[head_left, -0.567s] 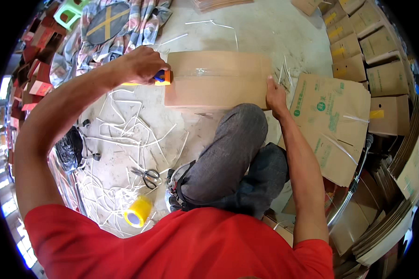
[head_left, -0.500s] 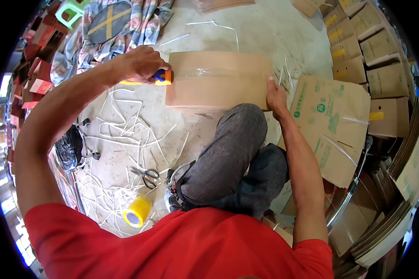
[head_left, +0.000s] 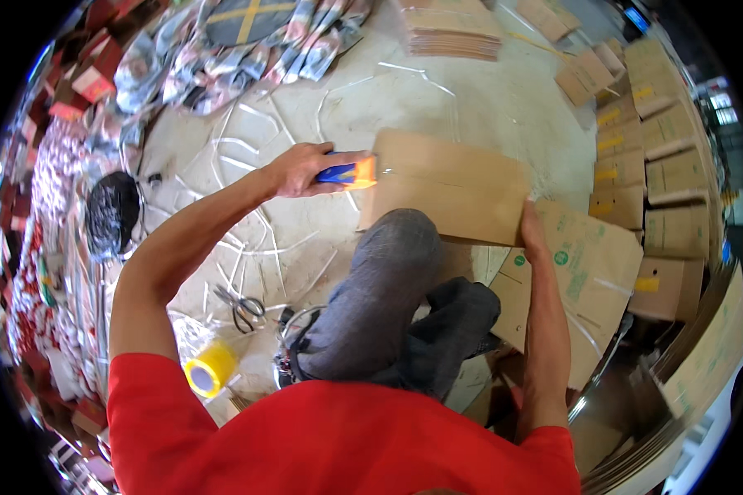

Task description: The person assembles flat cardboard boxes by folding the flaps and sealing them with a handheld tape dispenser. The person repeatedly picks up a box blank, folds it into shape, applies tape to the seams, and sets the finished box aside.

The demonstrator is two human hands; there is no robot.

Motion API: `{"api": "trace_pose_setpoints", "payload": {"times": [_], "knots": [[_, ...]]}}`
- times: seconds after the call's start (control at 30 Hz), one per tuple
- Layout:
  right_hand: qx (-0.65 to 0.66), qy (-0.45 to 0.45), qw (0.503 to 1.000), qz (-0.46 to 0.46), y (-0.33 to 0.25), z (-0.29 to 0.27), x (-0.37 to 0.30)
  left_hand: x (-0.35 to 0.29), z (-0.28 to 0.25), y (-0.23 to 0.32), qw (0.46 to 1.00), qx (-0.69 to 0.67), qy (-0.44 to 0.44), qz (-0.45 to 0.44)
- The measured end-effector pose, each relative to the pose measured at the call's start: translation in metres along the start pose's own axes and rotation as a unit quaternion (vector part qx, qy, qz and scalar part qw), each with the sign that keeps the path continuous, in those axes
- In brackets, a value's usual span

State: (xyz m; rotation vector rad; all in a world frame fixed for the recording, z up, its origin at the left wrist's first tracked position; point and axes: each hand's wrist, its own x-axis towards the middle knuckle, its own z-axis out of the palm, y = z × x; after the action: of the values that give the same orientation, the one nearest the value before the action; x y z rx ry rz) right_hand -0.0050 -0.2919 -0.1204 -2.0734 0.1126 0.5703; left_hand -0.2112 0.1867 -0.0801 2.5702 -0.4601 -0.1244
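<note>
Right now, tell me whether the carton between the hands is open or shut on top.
Shut on top: the carton has its flaps lying flat and meeting midway, none raised. The left hand holds a tape dispenser.

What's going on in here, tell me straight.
The person's left hand grips a blue-and-orange tool, seemingly a tape dispenser, at the left end of a brown cardboard box. The right hand is on the box's right end, its fingers mostly hidden. Scissors and a yellow tape roll lie to the left.
</note>
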Motion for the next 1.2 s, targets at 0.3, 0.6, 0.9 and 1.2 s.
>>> {"api": "trace_pose_setpoints", "payload": {"times": [0.3, 0.6, 0.9, 1.2], "knots": [[-0.056, 0.034, 0.997, 0.032, -0.011, -0.001, -0.001, 0.001, 0.083, -0.058, 0.996, -0.044, 0.053, 0.05], [-0.075, 0.02, 0.995, -0.062, 0.005, -0.008, 0.006, 0.001, 0.174, -0.115, 1.0, 0.017, 0.01, 0.01], [-0.042, 0.016, 0.999, -0.03, 0.01, -0.012, 0.008, 0.068, 0.126, -0.063, 0.966, 0.161, -0.199, -0.039], [-0.035, 0.003, 0.999, 0.011, -0.011, 0.001, -0.001, 0.108, 0.129, -0.024, 0.899, 0.306, -0.288, -0.122]]}}
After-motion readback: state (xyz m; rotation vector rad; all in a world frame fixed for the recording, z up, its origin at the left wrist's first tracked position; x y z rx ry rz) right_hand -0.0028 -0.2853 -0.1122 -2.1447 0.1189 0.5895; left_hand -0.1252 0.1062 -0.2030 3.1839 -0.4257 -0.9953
